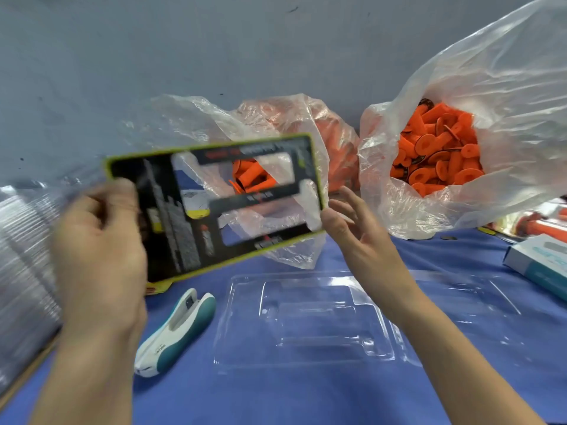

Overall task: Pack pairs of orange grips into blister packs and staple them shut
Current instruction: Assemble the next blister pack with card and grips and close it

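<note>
Orange grips (435,154) sit heaped in an open plastic bag (506,102), beyond the clear blister pack (306,320) and to its right. None are in the pack yet! It lies open on the blue worktop (276,400), both moulded pockets bare.

Above the blister pack's far-left corner, the left hand (101,240) holds up the printed card insert (214,207), fingers curled round its left end. The right hand (352,228) is up just beside the card's right edge, fingers straight and spread, holding nothing.

So this round is barely begun: card to seat, two grips to load, pack to fold shut, staples to drive. The stapler (175,329) lies untouched just left of the blister pack.

Now the count. One card in hand, one open blister pack and one stapler. Two bags of grips, the second bag (291,124) directly beyond the blister pack, partly behind the card. One stack of spare clear packs (24,256) far to its left. One small box (540,262) off to its right. Beyond that box there's what may be one finished pack (534,219), too cropped to be sure.
</note>
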### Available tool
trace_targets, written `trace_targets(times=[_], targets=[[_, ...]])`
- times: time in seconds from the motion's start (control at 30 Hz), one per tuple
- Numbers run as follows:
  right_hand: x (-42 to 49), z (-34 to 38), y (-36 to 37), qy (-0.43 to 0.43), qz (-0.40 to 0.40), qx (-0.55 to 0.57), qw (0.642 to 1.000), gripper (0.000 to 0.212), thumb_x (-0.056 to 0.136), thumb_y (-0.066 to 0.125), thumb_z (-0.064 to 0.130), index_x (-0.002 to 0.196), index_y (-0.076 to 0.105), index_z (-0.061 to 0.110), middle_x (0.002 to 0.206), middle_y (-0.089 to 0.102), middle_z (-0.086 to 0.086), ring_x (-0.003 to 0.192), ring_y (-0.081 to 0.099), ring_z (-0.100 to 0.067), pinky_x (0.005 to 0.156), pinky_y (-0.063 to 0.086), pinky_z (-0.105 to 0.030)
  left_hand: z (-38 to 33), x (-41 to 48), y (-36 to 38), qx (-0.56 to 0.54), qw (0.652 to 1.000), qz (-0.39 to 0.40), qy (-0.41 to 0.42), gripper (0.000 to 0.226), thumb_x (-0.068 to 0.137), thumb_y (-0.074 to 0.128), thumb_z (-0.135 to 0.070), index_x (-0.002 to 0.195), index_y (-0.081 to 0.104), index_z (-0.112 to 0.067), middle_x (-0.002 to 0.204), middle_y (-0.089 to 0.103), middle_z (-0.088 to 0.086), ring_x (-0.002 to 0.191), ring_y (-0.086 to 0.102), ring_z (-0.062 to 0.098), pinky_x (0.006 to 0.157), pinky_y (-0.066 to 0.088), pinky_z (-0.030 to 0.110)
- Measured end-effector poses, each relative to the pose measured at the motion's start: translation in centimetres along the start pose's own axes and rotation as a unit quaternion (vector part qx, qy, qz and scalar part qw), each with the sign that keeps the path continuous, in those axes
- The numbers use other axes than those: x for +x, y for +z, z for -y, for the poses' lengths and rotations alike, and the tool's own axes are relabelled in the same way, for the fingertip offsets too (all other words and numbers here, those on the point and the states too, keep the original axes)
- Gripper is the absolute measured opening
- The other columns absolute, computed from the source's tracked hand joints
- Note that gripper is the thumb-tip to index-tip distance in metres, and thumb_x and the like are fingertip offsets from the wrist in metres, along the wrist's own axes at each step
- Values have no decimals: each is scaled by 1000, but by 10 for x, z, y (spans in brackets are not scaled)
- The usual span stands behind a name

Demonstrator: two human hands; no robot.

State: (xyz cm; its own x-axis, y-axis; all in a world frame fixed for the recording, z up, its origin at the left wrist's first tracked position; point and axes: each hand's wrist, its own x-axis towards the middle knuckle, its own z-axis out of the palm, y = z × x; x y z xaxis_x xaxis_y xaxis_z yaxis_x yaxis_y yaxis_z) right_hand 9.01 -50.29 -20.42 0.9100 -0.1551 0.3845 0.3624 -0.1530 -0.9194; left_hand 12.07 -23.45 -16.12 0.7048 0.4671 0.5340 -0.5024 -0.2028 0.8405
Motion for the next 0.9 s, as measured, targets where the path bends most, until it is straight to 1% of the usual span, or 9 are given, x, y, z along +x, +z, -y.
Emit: trace_targets(times=[0.07, 0.13, 0.27, 0.47, 0.57, 0.63, 0.7, 0.8, 0.9], targets=[[0, -2, -4, 2, 0, 24, 1000, 50, 89, 56, 52, 135, 52, 34, 118, 65, 22, 109, 60, 6, 88, 49, -12, 10, -16, 10, -93, 988, 74, -101, 26, 98, 56, -40, 86, 70, -21, 83, 70, -1, 75, 61, 15, 72, 54, 34], [-1, -4, -10, 28, -13, 69, 997, 21, 97, 56, 32, 116, 65, 31, 98, 71, 13, 85, 69, -8, 76, 55, -20, 24, -35, 23, -106, 965, 143, -190, 27, 99, 55, -33, 95, 72, -12, 97, 74, 13, 86, 67, 26, 82, 57, 43], [-7, -13, -22, 97, -11, 50, 994, 16, 97, 58, 16, 102, 72, 21, 81, 71, 6, 60, 63, -13, 54, 51, -21, 41, -40, 27, -95, 936, 169, -293, 29, 99, 55, -27, 104, 69, -2, 99, 75, 16, 97, 71, 29, 98, 51, 52], [-11, -18, -36, 140, -9, 60, 988, 13, 96, 60, 18, 94, 74, 16, 84, 72, 2, 60, 66, -15, 53, 52, -24, 52, -42, 32, -79, 929, 195, -304, 27, 97, 59, -29, 98, 68, -4, 90, 76, 14, 79, 74, 23, 78, 59, 39], [-15, -19, -43, 122, -10, 61, 991, 13, 95, 62, 16, 101, 73, 18, 92, 74, -1, 72, 69, -16, 67, 55, -30, 51, -44, 29, -71, 944, 223, -234, 15, 94, 62, -23, 91, 66, -9, 85, 74, 10, 76, 68, 20, 82, 55, 37], [-18, -19, -49, 68, -26, 8, 997, 13, 94, 65, 16, 98, 74, 24, 91, 74, 1, 80, 68, -8, 74, 52, -18, 49, -46, 23, -26, 962, 249, -113, 6, 92, 66, -12, 86, 63, -10, 80, 71, -1, 78, 64, 12, 82, 51, 24], [-22, -19, -54, 11, -46, -16, 999, 16, 89, 69, 9, 87, 73, 25, 92, 73, 5, 84, 66, 0, 74, 46, -8, 51, -49, 17, 30, 963, 269, -3, 20, 86, 68, 4, 82, 63, -15, 88, 73, -10, 84, 66, 4, 80, 50, 16], [-28, -21, -61, -28, -52, -47, 997, 16, 81, 75, 13, 77, 70, 28, 107, 68, 9, 103, 66, -8, 87, 46, -20, 53, -59, 13, 107, 949, 273, 117, 53, 71, 64, 25, 78, 61, -27, 101, 71, -14, 101, 66, 7, 88, 51, 23], [-33, -27, -67, -45, -47, -96, 993, 23, 80, 76, 11, 76, 69, 32, 109, 65, 13, 108, 63, -12, 95, 47, -33, 57, -62, 12, 137, 935, 276, 177, 53, 71, 69, 22, 79, 59, -29, 102, 68, -20, 101, 65, 9, 86, 51, 31]])
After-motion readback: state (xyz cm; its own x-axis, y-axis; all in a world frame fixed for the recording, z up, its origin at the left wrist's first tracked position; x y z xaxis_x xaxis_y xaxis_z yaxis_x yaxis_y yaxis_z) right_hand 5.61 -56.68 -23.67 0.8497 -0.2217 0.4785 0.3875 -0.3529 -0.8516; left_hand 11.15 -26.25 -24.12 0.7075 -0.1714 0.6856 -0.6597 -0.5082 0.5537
